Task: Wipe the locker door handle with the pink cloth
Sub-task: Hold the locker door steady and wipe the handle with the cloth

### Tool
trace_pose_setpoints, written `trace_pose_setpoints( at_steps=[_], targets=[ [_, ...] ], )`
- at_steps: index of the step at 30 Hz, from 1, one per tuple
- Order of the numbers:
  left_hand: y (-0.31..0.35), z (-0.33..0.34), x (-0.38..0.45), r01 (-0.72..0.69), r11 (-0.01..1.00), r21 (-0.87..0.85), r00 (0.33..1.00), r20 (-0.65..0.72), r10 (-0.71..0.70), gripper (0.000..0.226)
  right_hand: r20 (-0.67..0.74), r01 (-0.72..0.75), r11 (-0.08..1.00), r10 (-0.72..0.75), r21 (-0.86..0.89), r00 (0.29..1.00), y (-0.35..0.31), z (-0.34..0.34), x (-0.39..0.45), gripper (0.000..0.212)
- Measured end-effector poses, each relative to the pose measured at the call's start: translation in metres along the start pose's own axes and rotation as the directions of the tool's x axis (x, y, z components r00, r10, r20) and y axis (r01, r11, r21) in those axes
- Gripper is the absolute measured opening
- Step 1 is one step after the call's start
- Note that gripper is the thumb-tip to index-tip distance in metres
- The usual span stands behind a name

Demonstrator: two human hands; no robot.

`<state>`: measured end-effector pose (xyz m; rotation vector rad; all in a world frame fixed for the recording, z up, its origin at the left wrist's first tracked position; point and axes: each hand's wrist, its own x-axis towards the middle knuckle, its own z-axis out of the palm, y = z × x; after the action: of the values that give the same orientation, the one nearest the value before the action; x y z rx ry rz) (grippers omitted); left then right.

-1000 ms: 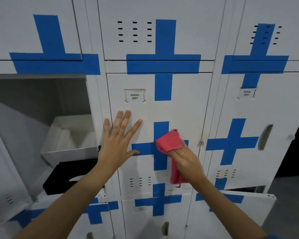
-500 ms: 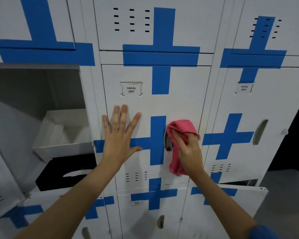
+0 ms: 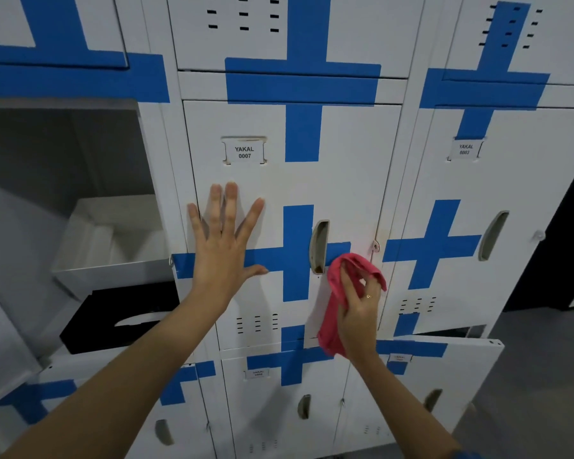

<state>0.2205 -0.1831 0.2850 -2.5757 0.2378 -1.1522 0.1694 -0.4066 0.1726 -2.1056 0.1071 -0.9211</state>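
From the head camera, the pink cloth (image 3: pixel 337 303) is bunched up in the right hand (image 3: pixel 358 313), and the fingers (image 3: pixel 347 283) are curled shut around it, with a tail of cloth hanging down below the palm. The cloth sits just beside the locker door handle (image 3: pixel 318 246), a little lower and to its right; it looks very near the door, but I cannot tell if it is touching the handle. The cloth looks soft, light and floppy, so it should bend easily into the scooped handle, and a good place to hold it is the bunched middle, with one finger pushing a fold into the dip. The handle is a hard hollow set in the locker door (image 3: pixel 289 180), with what looks like a dirty brown spot at its bottom end. The left hand (image 3: pixel 224 253) lies flat on the door with its fingers spread wide, holding nothing. To the left is an open locker (image 3: pixel 60 154) with a white box (image 3: pixel 110 240) inside, which looks empty, and below it a black box (image 3: pixel 120 316) with a slot; I cannot see what is in that one. Lower right, another locker door (image 3: pixel 444 362) hangs open, and its inside is hidden.
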Motion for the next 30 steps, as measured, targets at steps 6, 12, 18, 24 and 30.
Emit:
trace_pose_setpoints(
  at_steps=[6,12,18,24,30],
  targets=[
    [0.001,0.002,0.001,-0.002,1.0,0.021,1.0,0.0,0.002,0.129,-0.007,-0.082,0.992,0.083,0.095,0.997,0.024,0.01,-0.025,0.036],
    [0.001,0.005,0.001,-0.008,1.0,-0.008,1.0,-0.003,0.008,0.13,-0.222,0.252,0.967,-0.256,-0.043,0.941,0.007,-0.002,0.007,0.048],
    [-0.001,0.003,0.001,-0.014,1.0,-0.017,1.0,-0.007,0.014,0.13,-0.039,0.37,0.915,-0.38,-0.16,0.924,-0.009,-0.008,0.045,0.061],
    [-0.001,0.003,0.001,-0.022,1.0,-0.018,1.0,-0.014,0.022,0.13,-0.05,0.353,0.896,-0.379,-0.27,0.924,0.03,0.002,0.026,0.058],
    [-0.002,0.005,0.001,-0.023,0.999,-0.022,0.999,-0.027,0.023,0.131,-0.031,0.277,0.923,-0.295,-0.267,0.955,0.032,0.002,0.007,0.061]
  ],
)
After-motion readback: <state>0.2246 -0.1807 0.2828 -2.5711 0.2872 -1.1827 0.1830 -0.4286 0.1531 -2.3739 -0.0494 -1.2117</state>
